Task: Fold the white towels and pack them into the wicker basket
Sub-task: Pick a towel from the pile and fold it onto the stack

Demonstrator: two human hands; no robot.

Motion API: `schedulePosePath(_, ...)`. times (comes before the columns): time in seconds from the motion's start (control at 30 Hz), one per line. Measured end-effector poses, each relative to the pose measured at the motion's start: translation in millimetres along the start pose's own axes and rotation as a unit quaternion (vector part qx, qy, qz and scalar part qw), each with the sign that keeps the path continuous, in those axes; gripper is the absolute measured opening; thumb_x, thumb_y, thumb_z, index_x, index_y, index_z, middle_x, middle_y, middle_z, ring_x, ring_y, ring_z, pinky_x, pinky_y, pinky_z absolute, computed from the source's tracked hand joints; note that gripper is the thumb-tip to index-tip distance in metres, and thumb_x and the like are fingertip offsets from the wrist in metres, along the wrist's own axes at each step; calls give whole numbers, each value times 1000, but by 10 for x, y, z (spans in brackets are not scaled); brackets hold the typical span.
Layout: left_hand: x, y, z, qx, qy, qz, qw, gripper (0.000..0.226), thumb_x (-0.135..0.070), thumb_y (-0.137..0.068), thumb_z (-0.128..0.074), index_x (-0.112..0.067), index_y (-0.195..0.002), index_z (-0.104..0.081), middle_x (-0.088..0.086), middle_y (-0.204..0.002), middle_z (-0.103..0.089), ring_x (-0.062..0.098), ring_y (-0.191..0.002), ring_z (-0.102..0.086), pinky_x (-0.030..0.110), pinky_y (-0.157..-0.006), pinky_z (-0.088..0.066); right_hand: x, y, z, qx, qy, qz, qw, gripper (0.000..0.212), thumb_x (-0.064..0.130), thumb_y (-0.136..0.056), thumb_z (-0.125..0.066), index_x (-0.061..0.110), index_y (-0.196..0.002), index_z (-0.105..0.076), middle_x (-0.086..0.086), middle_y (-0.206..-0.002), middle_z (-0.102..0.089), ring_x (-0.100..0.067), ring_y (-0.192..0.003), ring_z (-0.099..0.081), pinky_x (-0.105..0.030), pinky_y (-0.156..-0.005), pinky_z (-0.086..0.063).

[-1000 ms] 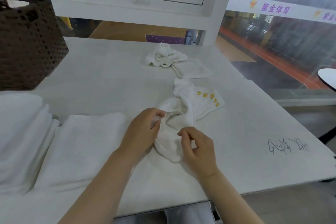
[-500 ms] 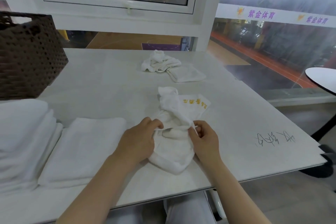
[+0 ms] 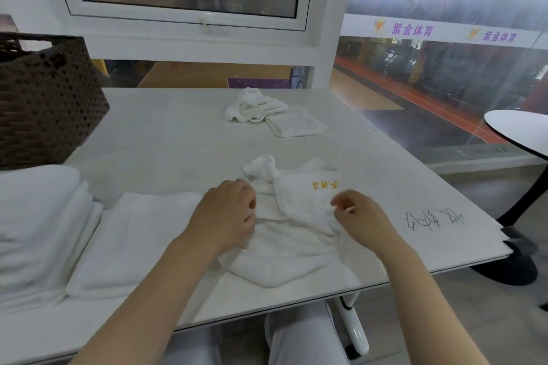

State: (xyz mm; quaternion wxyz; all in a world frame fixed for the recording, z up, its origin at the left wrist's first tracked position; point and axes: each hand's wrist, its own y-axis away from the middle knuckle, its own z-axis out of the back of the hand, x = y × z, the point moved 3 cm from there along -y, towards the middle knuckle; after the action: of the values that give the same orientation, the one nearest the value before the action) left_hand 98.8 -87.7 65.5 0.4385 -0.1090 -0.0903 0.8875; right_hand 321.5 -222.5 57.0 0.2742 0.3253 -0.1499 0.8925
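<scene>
A crumpled white towel (image 3: 293, 234) with yellow embroidery lies on the white table (image 3: 178, 145) in front of me. My left hand (image 3: 228, 213) grips its left part with curled fingers. My right hand (image 3: 360, 216) pinches its right edge just below the embroidery. A folded white towel (image 3: 133, 240) lies flat to the left of my left hand, and a thicker stack of folded towels (image 3: 38, 225) sits beyond it at the table's left edge. The dark brown wicker basket (image 3: 44, 98) stands at the far left. Another crumpled white towel (image 3: 258, 108) lies farther back.
Black handwriting (image 3: 433, 218) marks the table to the right of my right hand. A round dark-edged side table (image 3: 519, 130) stands off to the right. A window frame and glass wall run behind the table. The table's near edge lies just over my knees.
My hands have drawn apart, spreading the towel wider. The right hand has moved right along the edge and the embroidered part now lies flatter. The camera has tilted slightly.
</scene>
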Motion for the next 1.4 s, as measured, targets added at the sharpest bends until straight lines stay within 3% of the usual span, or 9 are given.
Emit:
schedulePosePath(0.13,-239,-205,-282,15,6,-48,999,23,-30,-92,-54,-18,-111,-56,0,-108,-60,23,-96,-56,34,-72,-41,378,-105,-453,20,-9,115,993,30,29,-86,-67,27,-115,-58,7,-104,-61,-11,-93,-58,-25,-82,-45)
schedulePosePath(0.23,-238,-274,-451,-15,-9,-20,1000,24,-35,-92,-56,-18,-108,-55,0,-103,-60,22,-94,-57,31,-66,-31,289,-141,-752,66,78,78,992,52,39,-87,-64,24,-134,-49,1,-122,-51,-17,-113,-50,-33,-91,-44)
schedulePosePath(0.4,-147,-278,-541,-85,14,-6,996,22,-38,-96,-54,-19,-86,-61,-2,-84,-64,21,-78,-56,32,-61,-34,161,-96,-753,-42,62,79,994,13,34,-96,-53,22,-95,-57,3,-95,-61,-20,-93,-56,-32,-69,-41)
schedulePosePath(0.6,-94,-139,-502,-138,159,69,975,13,-22,-95,-41,-21,-95,-54,-7,-57,-45,13,-53,-44,29,-48,-27,131,-23,-643,-85,-90,36,992,11,21,-99,-45,17,-88,-45,5,-68,-50,-19,-66,-49,-32,-59,-37)
schedulePosePath(0.8,-92,-65,-497,-146,222,57,962,14,-26,-91,-36,-30,-93,-49,-5,-54,-43,12,-53,-44,29,-51,-32,197,-7,-675,-10,-112,51,992,11,18,-87,-56,22,-80,-48,9,-72,-54,-4,-64,-47,-22,-60,-38)
schedulePosePath(0.93,-64,-70,-538,-155,226,75,959,12,-29,-101,-39,-31,-94,-49,-6,-58,-49,10,-56,-49,29,-52,-34,336,-144,-670,73,-86,45,993,11,37,-91,-57,26,-93,-55,10,-80,-63,-3,-70,-56,-22,-62,-40)
schedulePosePath(1.13,-24,-79,-583,-155,233,96,955,18,-38,-101,-41,-29,-88,-48,-8,-59,-49,12,-58,-50,27,-53,-32,491,-419,-651,19,-171,66,983,28,18,-97,-48,29,-121,-56,0,-75,-71,-9,-72,-65,-24,-73,-51)
schedulePosePath(1.23,-16,-81,-593,-160,231,112,953,17,-36,-102,-42,-29,-87,-47,-9,-60,-50,12,-57,-50,28,-53,-31,448,-469,-734,44,-112,70,990,22,19,-92,-54,29,-110,-62,3,-77,-68,-8,-73,-61,-20,-69,-48)
schedulePosePath(1.4,-10,-91,-594,-170,224,130,951,17,-33,-102,-41,-25,-88,-47,-6,-60,-50,12,-55,-50,32,-53,-37,328,-368,-789,-34,-152,143,977,10,18,-87,-69,25,-91,-63,11,-101,-56,-5,-88,-56,-19,-75,-46)
